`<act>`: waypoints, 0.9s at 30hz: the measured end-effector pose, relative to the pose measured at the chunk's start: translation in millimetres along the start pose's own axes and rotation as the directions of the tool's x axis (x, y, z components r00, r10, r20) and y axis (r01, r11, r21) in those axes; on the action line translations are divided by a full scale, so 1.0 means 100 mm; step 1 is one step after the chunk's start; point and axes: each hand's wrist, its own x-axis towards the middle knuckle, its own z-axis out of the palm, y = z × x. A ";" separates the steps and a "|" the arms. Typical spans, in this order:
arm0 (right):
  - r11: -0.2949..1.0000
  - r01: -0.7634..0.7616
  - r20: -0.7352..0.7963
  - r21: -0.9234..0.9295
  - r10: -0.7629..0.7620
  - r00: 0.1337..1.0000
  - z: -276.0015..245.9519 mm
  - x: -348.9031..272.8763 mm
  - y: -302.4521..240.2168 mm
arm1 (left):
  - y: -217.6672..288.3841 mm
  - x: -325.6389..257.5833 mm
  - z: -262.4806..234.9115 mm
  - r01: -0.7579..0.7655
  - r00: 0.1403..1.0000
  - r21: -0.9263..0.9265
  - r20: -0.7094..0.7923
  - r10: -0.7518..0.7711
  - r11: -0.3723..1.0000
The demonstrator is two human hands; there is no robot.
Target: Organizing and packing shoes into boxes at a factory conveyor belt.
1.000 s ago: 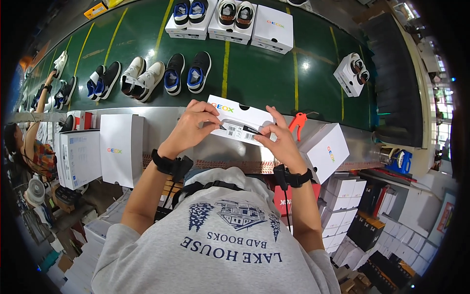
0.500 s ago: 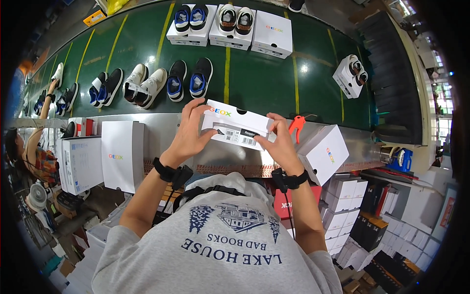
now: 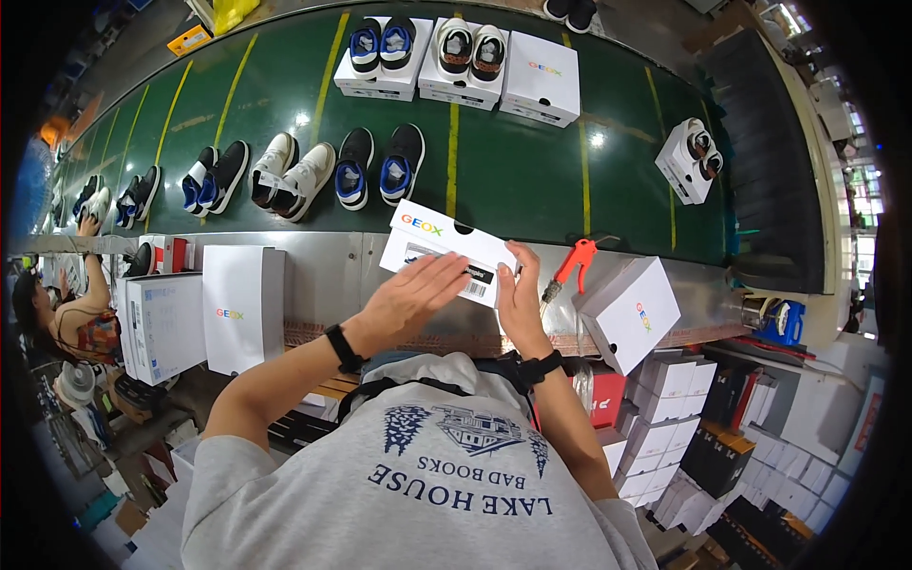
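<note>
Rectangular white cardboard shoe box [image 3: 442,241] over smooth steel ledge [image 3: 465,325], by near edge of green belt [image 3: 518,180]. I see left hand [image 3: 407,296] flat across its front, right hand [image 3: 519,296] holding right end.

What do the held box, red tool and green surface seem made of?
White box: probably smooth coated cardboard, given crisp edges. Red tool: plastic or painted metal, smooth; the even colour fits both. Green surface: glossy, perhaps PVC or rubber, showing light reflections.
</note>
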 end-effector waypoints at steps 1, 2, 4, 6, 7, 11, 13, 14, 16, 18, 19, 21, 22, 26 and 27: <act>1.000 0.004 0.000 0.003 -0.004 1.000 0.00 0.01 -0.01 | -0.08 -0.07 -0.03 0.033 0.999 0.028 -0.001 -0.033 0.999; 1.000 -0.011 -0.003 -0.001 0.011 1.000 -0.01 0.02 -0.01 | -0.15 -0.13 -0.08 0.035 0.999 0.033 -0.003 -0.035 0.999; 1.000 -0.019 -0.002 0.003 0.019 1.000 -0.01 0.03 -0.08 | -0.31 -0.29 -0.20 0.097 0.993 0.152 0.047 -0.106 0.984; 0.995 -0.008 0.051 -0.095 0.012 0.999 -0.03 0.05 -0.15 | -0.60 -0.52 -0.21 0.052 0.998 0.170 0.008 -0.054 0.984; 0.992 0.018 0.061 -0.126 -0.010 0.998 -0.06 0.07 -0.16 | -0.77 -0.61 -0.27 0.181 0.983 0.101 -0.006 -0.181 0.978; 0.805 0.323 0.228 -0.499 -0.237 0.944 -0.10 0.27 -0.54 | -1.38 -1.05 -0.36 0.533 0.844 0.127 -0.007 -0.536 0.837; 0.815 0.301 0.275 -0.495 -0.182 0.944 -0.03 0.39 -0.66 | -1.57 -0.88 -0.26 0.519 0.855 0.049 -0.020 -0.519 0.853; 0.824 0.272 0.319 -0.497 -0.118 0.940 0.01 0.45 -0.69 | -1.64 -0.77 -0.17 0.497 0.867 -0.033 -0.030 -0.498 0.867; 0.804 0.260 0.309 -0.535 -0.100 0.946 0.06 0.54 -0.69 | -1.72 -0.39 0.05 0.460 0.887 0.025 -0.047 -0.459 0.888; 0.799 0.272 0.376 -0.536 -0.063 0.925 0.10 0.59 -0.67 | -1.94 -0.24 0.39 0.455 0.890 0.017 0.001 -0.455 0.890; 0.802 0.261 0.376 -0.537 -0.049 0.925 0.13 0.61 -0.69 | -1.98 -0.14 0.50 0.509 0.855 0.039 0.088 -0.511 0.860; 0.852 0.206 0.435 -0.482 0.028 0.900 0.11 0.64 -0.70 | -2.08 0.00 0.71 0.588 0.773 0.111 0.216 -0.597 0.801; 0.895 0.169 0.465 -0.413 0.047 0.884 0.09 0.66 -0.70 | -2.11 0.01 0.81 0.623 0.723 0.162 0.255 -0.642 0.766; 0.906 0.032 0.552 -0.423 0.229 0.802 0.00 0.79 -0.65 | -2.38 -0.07 1.05 0.525 0.842 -0.046 0.176 -0.510 0.850; 0.899 -0.053 0.550 -0.435 0.312 0.775 -0.06 0.90 -0.70 | -2.38 0.06 0.88 0.475 0.875 -0.102 0.157 -0.457 0.874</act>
